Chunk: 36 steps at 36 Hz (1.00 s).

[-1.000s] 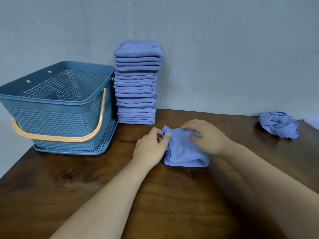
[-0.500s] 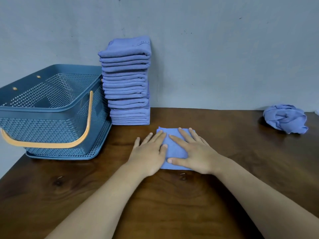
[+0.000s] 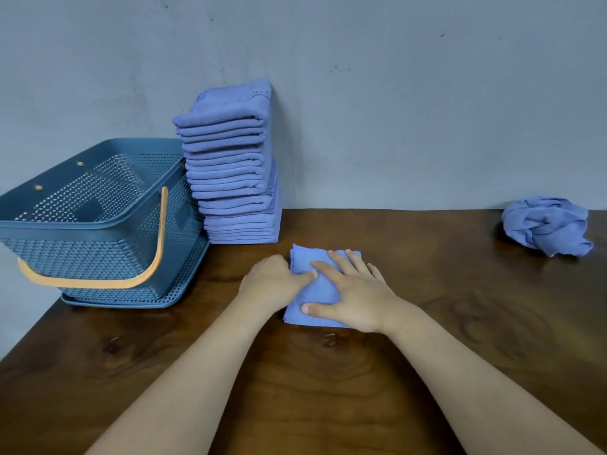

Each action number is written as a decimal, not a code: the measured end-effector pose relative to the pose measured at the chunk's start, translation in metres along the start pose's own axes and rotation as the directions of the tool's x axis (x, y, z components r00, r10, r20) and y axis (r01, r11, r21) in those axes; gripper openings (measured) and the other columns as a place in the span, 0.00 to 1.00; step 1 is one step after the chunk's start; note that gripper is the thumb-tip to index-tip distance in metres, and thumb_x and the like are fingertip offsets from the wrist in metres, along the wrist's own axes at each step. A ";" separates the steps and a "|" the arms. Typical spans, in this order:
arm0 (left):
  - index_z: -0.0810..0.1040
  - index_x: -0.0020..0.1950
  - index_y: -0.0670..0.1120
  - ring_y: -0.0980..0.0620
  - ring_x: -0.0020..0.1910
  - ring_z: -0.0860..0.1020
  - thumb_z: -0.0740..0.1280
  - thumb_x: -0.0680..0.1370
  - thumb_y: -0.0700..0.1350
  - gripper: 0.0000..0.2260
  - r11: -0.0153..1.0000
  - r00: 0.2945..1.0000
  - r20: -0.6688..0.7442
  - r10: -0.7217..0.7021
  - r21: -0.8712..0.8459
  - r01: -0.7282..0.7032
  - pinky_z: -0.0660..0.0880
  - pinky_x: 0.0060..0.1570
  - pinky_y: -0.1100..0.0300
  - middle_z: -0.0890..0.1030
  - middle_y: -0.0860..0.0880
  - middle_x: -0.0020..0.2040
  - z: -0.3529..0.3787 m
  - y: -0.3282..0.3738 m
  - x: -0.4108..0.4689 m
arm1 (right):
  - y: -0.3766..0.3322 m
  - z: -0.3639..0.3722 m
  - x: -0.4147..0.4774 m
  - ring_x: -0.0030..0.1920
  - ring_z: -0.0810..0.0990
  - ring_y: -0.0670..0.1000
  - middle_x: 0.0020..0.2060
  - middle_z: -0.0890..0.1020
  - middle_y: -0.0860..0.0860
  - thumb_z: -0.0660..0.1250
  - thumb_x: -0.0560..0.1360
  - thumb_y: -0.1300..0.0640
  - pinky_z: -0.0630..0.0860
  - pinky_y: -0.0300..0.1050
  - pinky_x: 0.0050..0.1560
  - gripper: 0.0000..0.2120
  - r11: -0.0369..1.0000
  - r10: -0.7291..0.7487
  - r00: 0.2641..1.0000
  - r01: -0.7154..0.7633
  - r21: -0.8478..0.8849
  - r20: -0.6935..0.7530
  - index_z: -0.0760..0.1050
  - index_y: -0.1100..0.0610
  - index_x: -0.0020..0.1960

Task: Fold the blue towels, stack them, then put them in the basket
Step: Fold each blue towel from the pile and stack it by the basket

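A small folded blue towel (image 3: pixel 317 292) lies on the wooden table (image 3: pixel 328 382) in front of me. My right hand (image 3: pixel 356 292) rests flat on it with the fingers spread. My left hand (image 3: pixel 269 284) is at the towel's left edge, fingers curled, with the thumb lying on top of the cloth as it pinches that edge. A tall stack of folded blue towels (image 3: pixel 230 165) stands against the wall just behind. To its left sits the blue perforated basket (image 3: pixel 98 226) with an orange handle (image 3: pixel 98 284) hanging down its front; nothing shows inside it.
One crumpled blue towel (image 3: pixel 547 226) lies at the far right of the table near the wall. The grey wall runs along the table's back edge. The table's left edge passes just left of the basket.
Both hands lay flat on the folded towel half a second ago. Now my left hand has curled round its left edge, while the right hand stays pressed on top.
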<state>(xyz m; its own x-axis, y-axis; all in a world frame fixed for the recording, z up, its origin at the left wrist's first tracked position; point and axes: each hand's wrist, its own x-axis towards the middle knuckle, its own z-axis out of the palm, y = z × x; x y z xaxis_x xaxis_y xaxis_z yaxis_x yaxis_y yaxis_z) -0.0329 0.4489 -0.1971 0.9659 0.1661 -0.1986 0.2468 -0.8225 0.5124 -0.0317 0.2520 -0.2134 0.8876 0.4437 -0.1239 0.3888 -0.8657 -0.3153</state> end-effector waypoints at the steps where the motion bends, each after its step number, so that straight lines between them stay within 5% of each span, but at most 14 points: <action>1: 0.78 0.49 0.48 0.51 0.43 0.81 0.71 0.75 0.69 0.23 1.000 0.999 0.039 -0.024 0.000 0.024 0.76 0.41 0.56 0.82 0.50 0.45 -0.003 0.007 0.003 | 0.001 0.001 0.000 0.84 0.34 0.49 0.85 0.43 0.40 0.54 0.69 0.15 0.42 0.63 0.82 0.48 1.000 -0.005 1.000 0.005 0.009 -0.016 0.47 0.34 0.83; 7: 0.73 0.44 0.45 0.52 0.35 0.72 0.74 0.77 0.54 0.15 0.987 0.982 0.133 -0.136 -0.072 0.146 0.68 0.35 0.60 0.73 0.48 0.40 -0.016 0.040 0.005 | 0.010 0.014 -0.007 0.84 0.40 0.44 0.84 0.52 0.38 0.59 0.72 0.20 0.48 0.55 0.83 0.44 0.985 -0.069 0.965 0.107 0.139 -0.252 0.56 0.36 0.83; 12: 0.75 0.49 0.46 0.52 0.38 0.76 0.71 0.78 0.49 0.09 0.917 0.996 -0.044 0.074 -0.390 -0.086 0.72 0.38 0.57 0.79 0.48 0.42 -0.009 0.037 -0.010 | 0.021 0.012 -0.015 0.80 0.59 0.40 0.78 0.65 0.37 0.73 0.78 0.46 0.64 0.46 0.78 0.29 0.788 0.144 0.831 0.233 0.570 -0.538 0.68 0.39 0.77; 16: 0.71 0.64 0.51 0.54 0.52 0.82 0.72 0.81 0.51 0.15 0.859 0.957 -0.222 0.185 -0.436 -0.268 0.76 0.47 0.59 0.82 0.52 0.54 -0.013 0.036 -0.025 | 0.012 -0.005 -0.025 0.68 0.76 0.37 0.76 0.70 0.41 0.73 0.80 0.57 0.75 0.38 0.65 0.33 0.428 0.271 0.904 0.195 0.882 -0.332 0.66 0.34 0.77; 20: 0.56 0.83 0.64 0.71 0.66 0.73 0.68 0.84 0.52 0.32 0.773 0.879 -0.300 0.370 -0.425 -0.470 0.70 0.62 0.73 0.71 0.67 0.73 -0.033 0.035 -0.040 | -0.007 -0.014 -0.035 0.70 0.79 0.49 0.72 0.78 0.52 0.71 0.81 0.61 0.76 0.55 0.72 0.29 -0.008 0.185 0.972 0.148 0.989 -0.144 0.71 0.35 0.74; 23: 0.56 0.81 0.70 0.79 0.61 0.71 0.65 0.86 0.51 0.28 0.766 0.813 -0.346 0.468 -0.301 -0.568 0.66 0.55 0.81 0.72 0.71 0.65 -0.054 0.041 -0.056 | -0.024 -0.015 -0.043 0.70 0.80 0.60 0.69 0.81 0.56 0.67 0.82 0.64 0.75 0.67 0.70 0.26 -0.231 -0.023 0.996 0.081 0.970 -0.089 0.70 0.43 0.75; 27: 0.71 0.73 0.63 0.67 0.68 0.73 0.64 0.87 0.48 0.16 0.723 0.723 -0.410 0.556 -0.189 -0.664 0.66 0.61 0.75 0.77 0.66 0.66 -0.082 0.041 -0.066 | -0.040 -0.024 -0.042 0.72 0.77 0.63 0.72 0.78 0.60 0.67 0.79 0.70 0.69 0.68 0.75 0.24 -0.432 -0.019 0.983 0.155 0.889 -0.181 0.71 0.53 0.72; 31: 0.78 0.63 0.57 0.61 0.63 0.77 0.63 0.87 0.44 0.10 0.722 0.680 -0.498 0.539 -0.142 -0.677 0.68 0.61 0.71 0.81 0.61 0.61 -0.106 0.029 -0.067 | -0.057 -0.048 -0.040 0.69 0.80 0.62 0.68 0.82 0.59 0.70 0.77 0.71 0.74 0.65 0.72 0.25 -0.356 0.054 0.959 0.277 0.892 -0.277 0.72 0.58 0.72; 36: 0.81 0.64 0.54 0.66 0.64 0.77 0.64 0.86 0.42 0.11 0.721 0.639 -0.645 0.419 -0.191 -0.666 0.70 0.64 0.69 0.82 0.63 0.62 -0.132 0.017 -0.068 | -0.088 -0.096 -0.030 0.64 0.84 0.55 0.61 0.86 0.51 0.74 0.76 0.70 0.80 0.53 0.66 0.20 0.023 0.122 0.890 0.440 0.898 -0.439 0.82 0.54 0.65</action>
<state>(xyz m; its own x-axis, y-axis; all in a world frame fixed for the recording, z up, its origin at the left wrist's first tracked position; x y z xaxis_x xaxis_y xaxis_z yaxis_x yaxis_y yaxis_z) -0.0842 0.4955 -0.0643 0.7709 0.1125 0.6269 -0.4502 -0.6001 0.6613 -0.0688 0.2924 -0.0918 0.9460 0.1873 0.2644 0.1775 0.3832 -0.9065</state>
